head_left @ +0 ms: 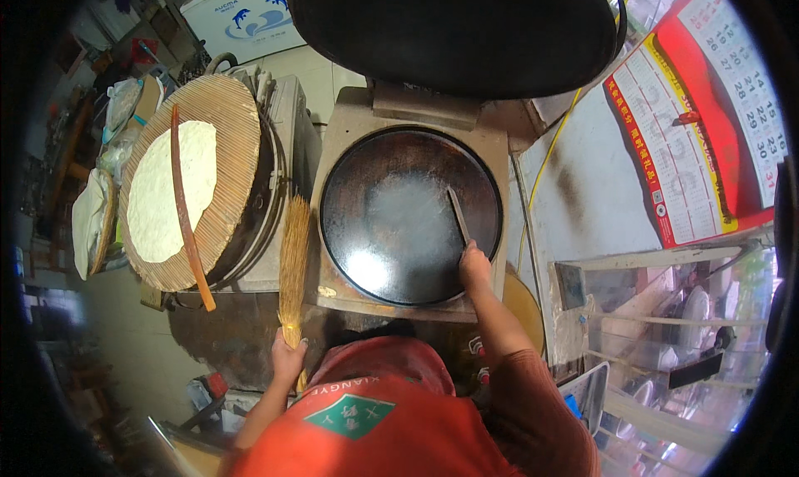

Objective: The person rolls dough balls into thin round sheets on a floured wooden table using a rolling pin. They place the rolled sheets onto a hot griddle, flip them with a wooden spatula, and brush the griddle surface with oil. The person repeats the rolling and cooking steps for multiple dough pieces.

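My left hand (289,357) is wrapped round the bound handle of a straw whisk broom (295,252), whose bristles point up along the left side of a round griddle (374,190). In my right hand (475,266) is a narrow flat scraper (458,213), its far end over the right part of the griddle. Dark and bare, the griddle has a pale, powdery patch in its middle and a bright reflection at the lower left. On the left, a round ridged board (235,144) carries a thin sheet of dough (154,198). Across the dough lies a long curved wooden stick (181,181).
Above the griddle, its large black lid (458,32) stands raised. A pale cabinet (295,136) is beside the board. Further left is a second round board with a pale sheet (90,219). A calendar (674,136) and a glazed case (682,335) line the right side.
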`<state>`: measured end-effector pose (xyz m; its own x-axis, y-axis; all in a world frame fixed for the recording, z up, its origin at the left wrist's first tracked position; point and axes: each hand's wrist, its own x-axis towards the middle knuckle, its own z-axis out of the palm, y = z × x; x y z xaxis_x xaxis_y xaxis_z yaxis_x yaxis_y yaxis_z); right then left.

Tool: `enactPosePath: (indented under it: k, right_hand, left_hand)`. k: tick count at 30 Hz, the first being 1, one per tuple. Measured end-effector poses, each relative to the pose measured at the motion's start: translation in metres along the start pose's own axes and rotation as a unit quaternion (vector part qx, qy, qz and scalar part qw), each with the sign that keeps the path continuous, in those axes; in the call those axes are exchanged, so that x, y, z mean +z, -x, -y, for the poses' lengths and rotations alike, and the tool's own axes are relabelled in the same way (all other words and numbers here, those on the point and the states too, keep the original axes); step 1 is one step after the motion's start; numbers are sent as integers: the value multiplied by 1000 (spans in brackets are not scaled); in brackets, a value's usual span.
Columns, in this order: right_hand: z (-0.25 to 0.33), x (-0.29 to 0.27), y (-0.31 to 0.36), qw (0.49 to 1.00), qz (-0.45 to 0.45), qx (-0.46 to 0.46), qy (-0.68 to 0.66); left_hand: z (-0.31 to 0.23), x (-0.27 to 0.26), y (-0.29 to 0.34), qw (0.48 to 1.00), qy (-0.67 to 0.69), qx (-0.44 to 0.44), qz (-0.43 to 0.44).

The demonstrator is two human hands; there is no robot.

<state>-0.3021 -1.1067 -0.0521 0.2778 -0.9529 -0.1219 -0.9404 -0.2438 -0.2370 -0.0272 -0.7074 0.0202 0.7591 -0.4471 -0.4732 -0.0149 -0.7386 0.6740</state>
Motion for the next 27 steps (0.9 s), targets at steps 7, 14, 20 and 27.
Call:
enactPosePath:
  k: [7, 14, 20, 27]
  right_hand:
    - [18, 17, 49, 966, 235, -106, -14]
    - [16, -5, 59, 994, 65, 42, -77]
    - [17, -8, 59, 971, 229, -60, -36]
    - [17, -5, 59, 981, 189, -33, -42]
  left_hand:
    - [8, 5, -2, 998, 40, 51, 0]
    - [2, 6, 0, 994, 82, 75, -9]
    - [-10, 1, 8, 991, 134, -22, 10]
    - [0, 1, 1, 992, 122, -35, 12]
